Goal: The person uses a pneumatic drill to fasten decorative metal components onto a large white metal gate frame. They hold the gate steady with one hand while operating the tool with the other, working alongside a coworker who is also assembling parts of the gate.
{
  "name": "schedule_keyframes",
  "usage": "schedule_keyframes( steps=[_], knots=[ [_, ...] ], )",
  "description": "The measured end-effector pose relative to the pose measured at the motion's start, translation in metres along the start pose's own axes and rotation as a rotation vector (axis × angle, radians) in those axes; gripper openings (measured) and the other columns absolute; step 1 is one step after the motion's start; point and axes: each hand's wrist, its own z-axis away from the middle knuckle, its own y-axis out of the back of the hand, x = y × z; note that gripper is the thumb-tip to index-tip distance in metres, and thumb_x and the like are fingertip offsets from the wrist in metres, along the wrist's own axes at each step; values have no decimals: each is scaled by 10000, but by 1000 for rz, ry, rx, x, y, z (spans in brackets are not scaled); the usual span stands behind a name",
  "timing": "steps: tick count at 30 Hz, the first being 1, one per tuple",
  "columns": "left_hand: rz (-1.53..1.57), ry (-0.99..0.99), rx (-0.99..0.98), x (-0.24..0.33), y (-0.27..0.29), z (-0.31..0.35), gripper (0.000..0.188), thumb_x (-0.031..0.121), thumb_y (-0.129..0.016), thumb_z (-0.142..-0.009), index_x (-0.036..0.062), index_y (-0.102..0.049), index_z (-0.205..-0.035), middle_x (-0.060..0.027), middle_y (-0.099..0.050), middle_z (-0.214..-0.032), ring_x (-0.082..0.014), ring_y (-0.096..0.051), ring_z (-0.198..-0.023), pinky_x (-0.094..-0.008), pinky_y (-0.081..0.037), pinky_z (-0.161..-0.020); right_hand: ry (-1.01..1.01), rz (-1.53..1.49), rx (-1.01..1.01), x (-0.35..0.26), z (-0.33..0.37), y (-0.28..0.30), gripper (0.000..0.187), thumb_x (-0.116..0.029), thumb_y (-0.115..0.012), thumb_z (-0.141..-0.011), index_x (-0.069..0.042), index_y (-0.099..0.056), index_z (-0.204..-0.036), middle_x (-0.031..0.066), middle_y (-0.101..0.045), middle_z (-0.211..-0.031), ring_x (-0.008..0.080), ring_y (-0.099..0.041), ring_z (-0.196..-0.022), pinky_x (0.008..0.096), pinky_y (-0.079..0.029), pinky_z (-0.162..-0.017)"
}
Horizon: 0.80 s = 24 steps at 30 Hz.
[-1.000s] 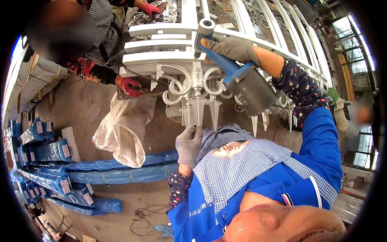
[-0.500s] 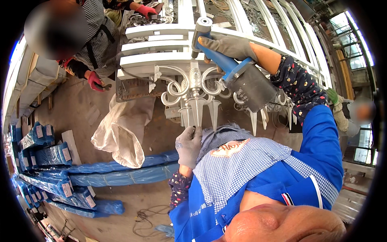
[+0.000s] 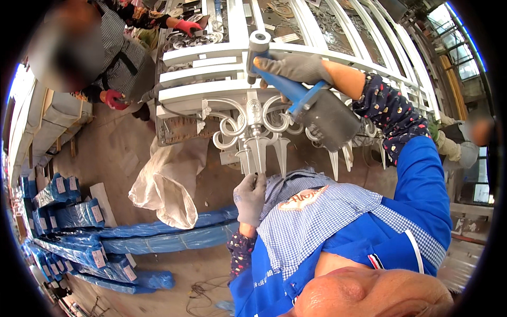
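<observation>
My right hand (image 3: 298,67), in a grey glove, grips a pneumatic rivet gun (image 3: 274,79) with a blue handle and a black round base (image 3: 332,119). The gun's nose points down at the top of a silver scrolled ornament (image 3: 254,113), by the edge of a white metal railing (image 3: 206,92); whether it touches is unclear. My left hand (image 3: 249,201), also gloved in grey, has its fingers closed at the tip of a silver spike (image 3: 258,152) below the scrolls. Whether it holds anything else is hidden.
At the far left a co-worker's red-gloved hands (image 3: 187,27) are near the railing's end. A white woven sack (image 3: 169,179) hangs beneath it. Blue-wrapped bundles (image 3: 174,240) lie on the floor at left. Another person (image 3: 465,140) is at the right edge.
The whole view has shifted slightly. The co-worker's lower hand has moved a little left. My hands keep nearly the same places against the ornament.
</observation>
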Motion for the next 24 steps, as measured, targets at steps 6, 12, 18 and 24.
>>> schedule_keyframes(
  steps=[6,12,18,24],
  knots=[
    [42,21,17,-6,-4,-1,293,215,-643,-870,-19,-586,-703,-126,-512,-552,-182,-485,-489,-337,-409,-512,-76,79,-5,-32,17,-13,714,-724,-412,-880,-83,-502,-1182,63,-589,-1020,129,-630,-810,303,-587,-671],
    [11,-22,40,-7,-4,-2,291,223,-643,-870,-22,-600,-719,-119,-531,-568,-176,-500,-502,-331,-418,-526,-37,-12,43,-21,37,-10,832,-763,-423,-838,-60,-443,-1284,101,-603,-1017,141,-660,-682,269,-591,-560],
    [58,16,16,-19,-7,0,297,240,-646,-866,-24,-617,-734,-130,-556,-584,-198,-535,-518,-347,-429,-542,20,172,8,-3,82,-24,925,-802,-429,-802,-86,-391,-1387,128,-618,-1121,192,-631,-964,318,-581,-712],
    [15,40,9,-14,-6,-1,289,241,-647,-862,-22,-629,-743,-143,-569,-596,-197,-566,-543,-336,-442,-557,-42,44,9,11,90,-25,935,-811,-452,-780,-76,-399,-1357,121,-610,-1038,166,-667,-735,279,-598,-574]
  ],
)
